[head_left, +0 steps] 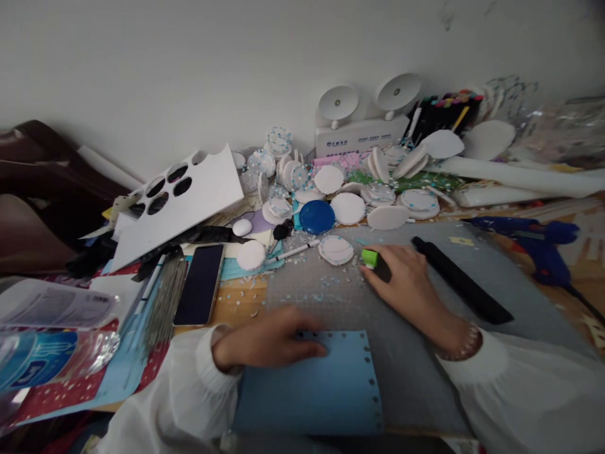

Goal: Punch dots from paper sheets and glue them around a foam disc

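Observation:
A sheet of light blue paper (pixel 312 397) lies at the front of a grey cutting mat (pixel 411 378). Small shaped holes run along its top and right edges. My left hand (pixel 269 339), slightly blurred, grips the paper near its top edge, with the thumb on the upper face and the fingertips partly hidden. Beyond the paper to the right, my right hand (pixel 406 287) is closed around a small bright green paper punch (pixel 369 258), just above the mat. The punch's far side is covered by my fingers. Bits of blue and white paper (pixel 328 282) are scattered between the hands.
White foam discs (pixel 348 209) and a blue round lid (pixel 316 217) crowd the back. A black cutter-like bar (pixel 460 277) and a blue glue gun (pixel 543 243) lie right. A phone (pixel 199 285), wires (pixel 165 296), a bottle (pixel 57 356) and a holed white board (pixel 189 195) are left.

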